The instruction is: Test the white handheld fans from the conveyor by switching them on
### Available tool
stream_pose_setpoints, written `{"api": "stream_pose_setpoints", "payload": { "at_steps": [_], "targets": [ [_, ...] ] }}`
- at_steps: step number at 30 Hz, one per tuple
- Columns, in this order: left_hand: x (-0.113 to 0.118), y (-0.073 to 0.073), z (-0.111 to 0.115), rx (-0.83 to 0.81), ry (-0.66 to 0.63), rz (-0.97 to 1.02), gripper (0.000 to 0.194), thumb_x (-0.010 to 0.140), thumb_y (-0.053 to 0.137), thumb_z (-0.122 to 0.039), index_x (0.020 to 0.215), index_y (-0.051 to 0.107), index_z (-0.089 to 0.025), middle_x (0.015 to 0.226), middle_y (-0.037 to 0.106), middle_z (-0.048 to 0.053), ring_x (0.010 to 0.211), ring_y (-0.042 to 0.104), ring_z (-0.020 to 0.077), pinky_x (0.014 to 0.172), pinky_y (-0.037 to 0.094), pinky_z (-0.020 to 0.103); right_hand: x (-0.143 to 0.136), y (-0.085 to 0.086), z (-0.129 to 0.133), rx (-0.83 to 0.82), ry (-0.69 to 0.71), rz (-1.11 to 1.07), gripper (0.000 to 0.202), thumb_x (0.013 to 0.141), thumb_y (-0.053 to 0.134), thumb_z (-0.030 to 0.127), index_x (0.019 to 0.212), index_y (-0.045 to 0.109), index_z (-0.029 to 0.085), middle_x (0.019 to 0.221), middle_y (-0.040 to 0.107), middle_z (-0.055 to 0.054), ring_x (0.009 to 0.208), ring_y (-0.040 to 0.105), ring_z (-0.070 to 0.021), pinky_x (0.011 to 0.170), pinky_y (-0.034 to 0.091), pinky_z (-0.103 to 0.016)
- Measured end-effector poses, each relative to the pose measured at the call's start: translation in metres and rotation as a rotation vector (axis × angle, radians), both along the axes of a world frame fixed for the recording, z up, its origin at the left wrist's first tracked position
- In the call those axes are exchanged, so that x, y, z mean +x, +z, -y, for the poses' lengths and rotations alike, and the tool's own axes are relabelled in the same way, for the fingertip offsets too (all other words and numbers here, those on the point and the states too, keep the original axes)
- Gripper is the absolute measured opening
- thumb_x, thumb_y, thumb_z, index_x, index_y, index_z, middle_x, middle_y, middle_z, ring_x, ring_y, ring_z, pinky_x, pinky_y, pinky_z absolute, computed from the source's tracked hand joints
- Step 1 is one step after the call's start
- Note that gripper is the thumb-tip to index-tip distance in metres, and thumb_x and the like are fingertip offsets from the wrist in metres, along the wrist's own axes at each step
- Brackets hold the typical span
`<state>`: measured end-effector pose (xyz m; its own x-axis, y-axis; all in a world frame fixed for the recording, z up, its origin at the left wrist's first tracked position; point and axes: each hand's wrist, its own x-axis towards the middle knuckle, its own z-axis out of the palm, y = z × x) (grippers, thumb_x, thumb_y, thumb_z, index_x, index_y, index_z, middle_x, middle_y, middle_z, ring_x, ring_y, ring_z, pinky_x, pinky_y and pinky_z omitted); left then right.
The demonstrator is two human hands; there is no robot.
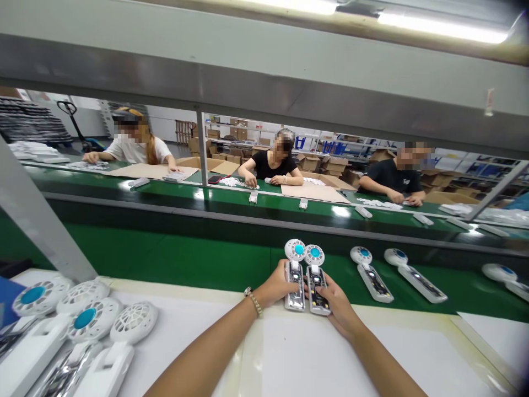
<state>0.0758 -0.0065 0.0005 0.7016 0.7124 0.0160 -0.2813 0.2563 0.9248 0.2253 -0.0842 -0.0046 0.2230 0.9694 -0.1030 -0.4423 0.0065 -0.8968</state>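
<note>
From my remote seat I had both hands at the near edge of the green belt [227,253], one handheld fan apiece. The left hand [275,286] pinched the left fan [295,284] by its handle, thumb across the open face. The right hand [338,305] gripped the right fan [316,284] likewise, thumb over exposed innards. Both fans sat side by side over the belt's near edge, heads pointing across it.

Progress, my guess: partway. Heads were on, inner parts seated; neither handle had a cover, so closing looked undone. On the belt's right stretch, a third fan [374,282] and a fourth fan [422,284] lay uncovered too; a fifth fan [500,273] was too blurred to judge. Off the belt's near left side, on the desk [297,358], a fan pile [134,322] mixed white shells facing up with bare innards; couldn't tell which were complete.

Materials: white, plastic-looking shells; round slotted heads, turquoise disc centres; long boxy handles, rounded corners. Left fan's inside was shiny silver, right fan's dark with yellowish spots. Belt smooth; desk under white sheeting, yellowed along the belt side.
</note>
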Motion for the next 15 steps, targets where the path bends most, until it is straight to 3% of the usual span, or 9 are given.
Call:
{"api": "stream_pose_setpoints", "payload": {
  "at_steps": [15],
  "targets": [
    [-0.0007,0.0074,0.0021,-0.005,0.013,-0.015,0.057,0.055,0.069,-0.008,0.1,0.035,-0.018,0.087,0.058,0.004,0.076,0.062,0.0195,0.073,0.049,0.039,0.0009,0.004,0.0019,0.001,0.086,-0.019,0.055,0.063,0.074,0.025,0.112,0.051,0.02,0.095,0.069,-0.006,0.082,0.065,-0.0241,0.073,0.051,-0.035]
  ]
}}
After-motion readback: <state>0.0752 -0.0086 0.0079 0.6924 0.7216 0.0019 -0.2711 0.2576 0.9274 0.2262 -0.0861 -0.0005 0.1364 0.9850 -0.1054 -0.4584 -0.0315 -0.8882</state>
